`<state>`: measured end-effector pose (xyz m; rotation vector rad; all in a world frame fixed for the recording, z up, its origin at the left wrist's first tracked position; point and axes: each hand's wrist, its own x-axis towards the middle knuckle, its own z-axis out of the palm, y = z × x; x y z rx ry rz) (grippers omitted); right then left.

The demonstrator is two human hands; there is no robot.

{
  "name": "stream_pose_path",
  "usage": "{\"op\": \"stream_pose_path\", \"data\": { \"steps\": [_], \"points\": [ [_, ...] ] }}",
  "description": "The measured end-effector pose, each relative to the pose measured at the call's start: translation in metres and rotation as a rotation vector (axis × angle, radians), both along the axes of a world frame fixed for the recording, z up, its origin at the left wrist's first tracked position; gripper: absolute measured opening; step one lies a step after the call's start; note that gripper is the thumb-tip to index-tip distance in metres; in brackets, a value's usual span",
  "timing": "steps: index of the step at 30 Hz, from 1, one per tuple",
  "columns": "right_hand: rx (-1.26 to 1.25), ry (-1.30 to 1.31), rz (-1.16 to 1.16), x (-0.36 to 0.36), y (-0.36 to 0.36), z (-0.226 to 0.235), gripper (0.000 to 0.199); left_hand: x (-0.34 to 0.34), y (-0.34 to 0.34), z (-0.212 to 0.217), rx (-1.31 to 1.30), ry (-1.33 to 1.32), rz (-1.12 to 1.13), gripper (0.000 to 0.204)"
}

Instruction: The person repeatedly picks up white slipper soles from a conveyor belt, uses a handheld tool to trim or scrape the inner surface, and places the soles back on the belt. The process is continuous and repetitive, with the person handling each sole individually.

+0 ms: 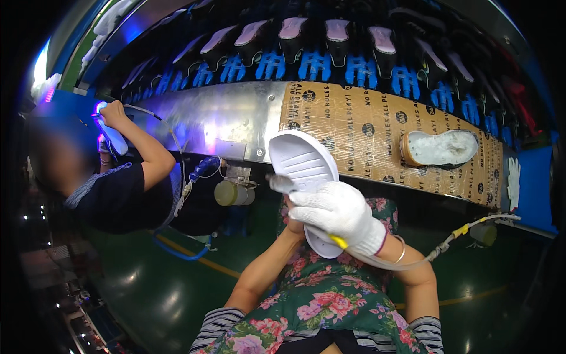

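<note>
White rubber shoe sole [303, 168] stands at the centre of the head view, just in front of the cardboard-covered bench [365, 118], its long axis running up and slightly left, ribbed face toward the camera. The left hand [290, 221] sits beneath the sole, mostly hidden, apparently gripping its lower end. The gloved right hand [337, 213] lies across the sole's lower half, nearer the camera, closed around a brush tool [282, 183] whose head touches the sole's left edge; a tube trails from it to the right. Another sole [441, 147] rests on the bench, well right
</note>
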<state>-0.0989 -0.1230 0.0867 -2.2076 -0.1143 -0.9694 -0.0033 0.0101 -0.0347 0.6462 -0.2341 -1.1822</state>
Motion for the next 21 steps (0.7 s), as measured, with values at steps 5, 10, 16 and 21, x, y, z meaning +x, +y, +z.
{"op": "stream_pose_path", "data": {
  "steps": [5, 10, 16, 21],
  "points": [
    [0.118, 0.009, -0.087, -0.009, -0.027, -0.002, 0.031, 0.001, -0.011, 0.026, 0.128, -0.087, 0.090, 0.100],
    [-0.016, 0.009, 0.073, -0.001, -0.002, -0.013, 0.032, 0.022, -0.008, 0.000, -0.096, 0.031, -0.013, 0.101],
    [0.085, -0.026, -0.068, -0.008, -0.015, -0.026, 0.027, 0.023, -0.016, 0.022, 0.200, -0.158, 0.144, 0.107],
    [0.201, 0.019, 0.205, -0.014, -0.003, -0.024, 0.031, 0.041, -0.018, -0.005, -0.133, 0.172, -0.111, 0.135]
  ]
}}
